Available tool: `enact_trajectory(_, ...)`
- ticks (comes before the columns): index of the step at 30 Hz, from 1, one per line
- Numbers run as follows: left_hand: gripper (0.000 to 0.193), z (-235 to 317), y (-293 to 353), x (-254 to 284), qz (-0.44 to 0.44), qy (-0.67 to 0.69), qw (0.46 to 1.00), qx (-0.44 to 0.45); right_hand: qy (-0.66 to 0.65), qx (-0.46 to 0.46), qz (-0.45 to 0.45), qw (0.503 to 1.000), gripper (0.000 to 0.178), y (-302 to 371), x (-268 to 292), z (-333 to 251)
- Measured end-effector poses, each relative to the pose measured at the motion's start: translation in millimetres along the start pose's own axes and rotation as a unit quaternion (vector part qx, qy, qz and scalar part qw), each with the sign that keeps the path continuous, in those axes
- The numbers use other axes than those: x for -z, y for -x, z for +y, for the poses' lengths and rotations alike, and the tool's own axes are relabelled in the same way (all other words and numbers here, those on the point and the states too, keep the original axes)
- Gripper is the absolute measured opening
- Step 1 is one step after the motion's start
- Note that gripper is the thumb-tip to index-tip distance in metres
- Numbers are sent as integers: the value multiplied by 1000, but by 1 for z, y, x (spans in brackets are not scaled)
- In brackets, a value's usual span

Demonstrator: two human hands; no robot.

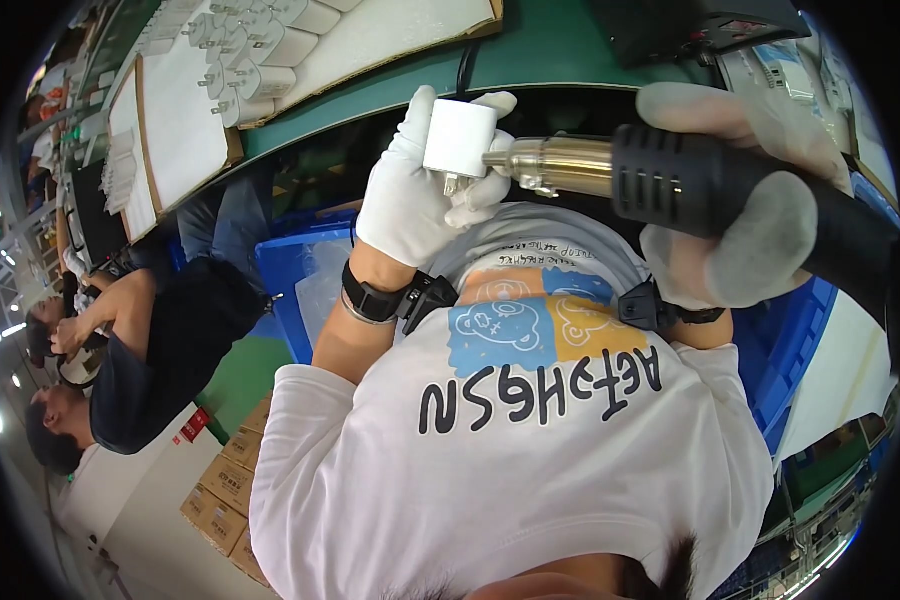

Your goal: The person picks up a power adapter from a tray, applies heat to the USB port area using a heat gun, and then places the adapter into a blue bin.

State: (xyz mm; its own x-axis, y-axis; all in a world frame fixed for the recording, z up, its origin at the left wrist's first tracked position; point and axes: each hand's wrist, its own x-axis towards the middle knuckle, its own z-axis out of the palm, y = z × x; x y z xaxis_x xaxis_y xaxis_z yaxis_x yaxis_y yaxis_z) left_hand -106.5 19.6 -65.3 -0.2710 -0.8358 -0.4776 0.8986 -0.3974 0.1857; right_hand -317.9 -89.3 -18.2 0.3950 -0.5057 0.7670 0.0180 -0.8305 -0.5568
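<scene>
A white plug-in power adapter [459, 138] with metal prongs at its lower end is gripped in the fingers of my left hand [402, 205], which wears a white glove. My right hand [735, 215], in a pale, thin glove, is wrapped round the black handle of a hot air gun [660, 185]. The gun's metal nozzle points left, its narrow tip close beside the adapter, near the prongs. Whether the tip touches the adapter I cannot tell.
Several similar white adapters stand on a cardboard-edged tray [395, 45] on the green bench [560, 55]. Blue bins [285, 300] flank my body. A black device [705, 25] sits at the far right. Other people [170, 320] sit to the left, near stacked cartons [225, 485].
</scene>
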Motion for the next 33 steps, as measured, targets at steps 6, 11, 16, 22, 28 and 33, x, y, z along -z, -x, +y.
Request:
enact_trajectory(6, 60, 2, 0, 4, -29, -10, 999, -11, -26, -6, 42, 999, 34, 2, -17, 1)
enact_trajectory(11, 51, -5, 1, -4, 66, -178, 969, -155, -101, -16, 120, 988, 39, 7, -25, 4)
enact_trajectory(16, 50, -16, 7, -1, 165, -593, 702, -359, 20, -118, 143, 982, 52, 5, -7, 2)
enact_trajectory(22, 52, -21, 7, -2, 205, -622, 642, -398, 12, -92, 143, 985, 52, 8, -4, 3)
enact_trajectory(28, 54, -9, 6, 5, 200, -646, 587, -444, 10, -67, 141, 988, 44, 6, -16, -3)
enact_trajectory(33, 55, 1, 20, -6, 187, -696, 501, -479, -28, -4, 173, 985, 41, -10, -37, -6)
